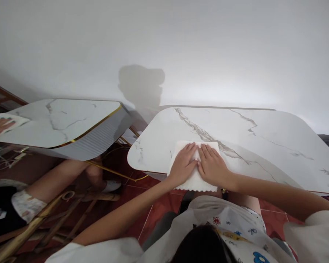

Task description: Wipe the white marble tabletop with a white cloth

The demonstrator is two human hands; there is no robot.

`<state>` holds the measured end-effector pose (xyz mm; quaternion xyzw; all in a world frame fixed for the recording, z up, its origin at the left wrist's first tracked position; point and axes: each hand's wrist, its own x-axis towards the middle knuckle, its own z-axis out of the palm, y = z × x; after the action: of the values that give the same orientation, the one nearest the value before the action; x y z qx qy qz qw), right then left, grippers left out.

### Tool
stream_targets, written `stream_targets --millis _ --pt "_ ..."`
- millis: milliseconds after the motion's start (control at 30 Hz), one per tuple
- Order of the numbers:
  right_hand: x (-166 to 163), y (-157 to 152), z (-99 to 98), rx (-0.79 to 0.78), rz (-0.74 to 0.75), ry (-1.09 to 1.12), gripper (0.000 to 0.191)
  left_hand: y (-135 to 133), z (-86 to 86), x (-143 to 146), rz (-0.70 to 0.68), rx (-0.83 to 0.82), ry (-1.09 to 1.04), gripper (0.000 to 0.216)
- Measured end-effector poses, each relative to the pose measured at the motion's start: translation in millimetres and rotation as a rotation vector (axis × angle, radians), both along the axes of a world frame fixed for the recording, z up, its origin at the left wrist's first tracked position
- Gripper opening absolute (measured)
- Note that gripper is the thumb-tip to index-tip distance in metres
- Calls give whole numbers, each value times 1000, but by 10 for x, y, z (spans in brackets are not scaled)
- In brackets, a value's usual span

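A white cloth (196, 184) with a scalloped edge lies at the front edge of a white marble-patterned tabletop (164, 128), its lower part hanging over. My left hand (183, 164) rests flat on the cloth, fingers stretched out and pointing away from me. Beside it, my right hand (212, 164) lies flat on the same cloth. The thumbs and fingertips of both hands come close together near the cloth's middle. Neither hand is wrapped round anything.
To the left stands a second marble-patterned table (71, 113) with a gold trim and ribbed grey side. Another person's hand (0, 126) is on a white cloth (15, 119) there. A bamboo chair (44, 219) stands below. Behind both tables rises a white wall (222, 51).
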<state>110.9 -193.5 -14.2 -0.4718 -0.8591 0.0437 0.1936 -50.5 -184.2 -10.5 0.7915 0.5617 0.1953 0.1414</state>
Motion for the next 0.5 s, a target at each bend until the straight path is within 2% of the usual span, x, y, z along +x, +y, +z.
stream_targets --millis 100,167,267,500 --pt "165 101 -6 -83 -59 -17 62 142 -27 167 16 4 -1 60" --pt "224 295 9 -158 -76 -38 64 337 -13 254 40 -13 -9 57" --pt "245 749 31 -212 -39 -33 64 733 22 346 52 5 -62 50" --pt "154 1824 2 -122 -105 -28 54 1743 -26 402 -15 181 -146 41"
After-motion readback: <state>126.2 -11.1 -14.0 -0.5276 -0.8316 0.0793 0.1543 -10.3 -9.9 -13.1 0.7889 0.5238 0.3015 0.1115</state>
